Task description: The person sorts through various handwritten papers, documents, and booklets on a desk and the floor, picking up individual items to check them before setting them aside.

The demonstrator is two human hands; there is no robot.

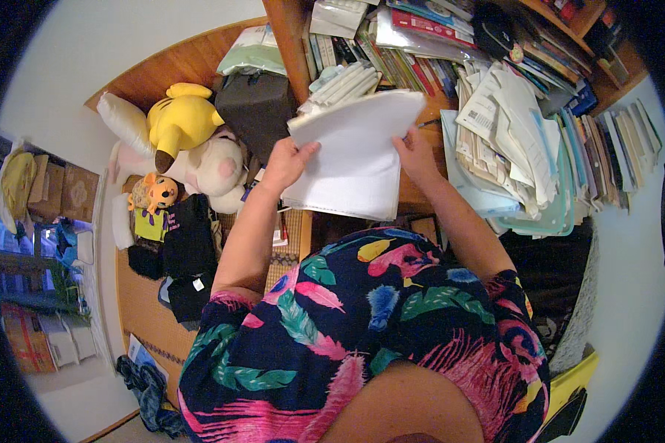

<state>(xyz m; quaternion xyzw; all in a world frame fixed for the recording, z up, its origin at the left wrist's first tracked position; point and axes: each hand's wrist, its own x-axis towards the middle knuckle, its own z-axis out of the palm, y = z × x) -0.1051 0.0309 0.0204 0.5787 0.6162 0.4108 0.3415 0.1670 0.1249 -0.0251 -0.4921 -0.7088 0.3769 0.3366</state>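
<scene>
Both hands hold a stack of white paper sheets in front of me, at the near part of the desk. My left hand grips the left edge, thumb lying on the top sheet. On the opposite edge, my right hand has its thumb and fingers pinched around the paper. The upper part of the stack tilts up and looks slightly curled. Right behind it lies a pile of rolled or folded white papers.
To the right, a heap of loose papers and envelopes fills a teal-edged tray. Rows of books line the shelf behind. At left are a yellow plush toy, a white plush toy and a dark grey box.
</scene>
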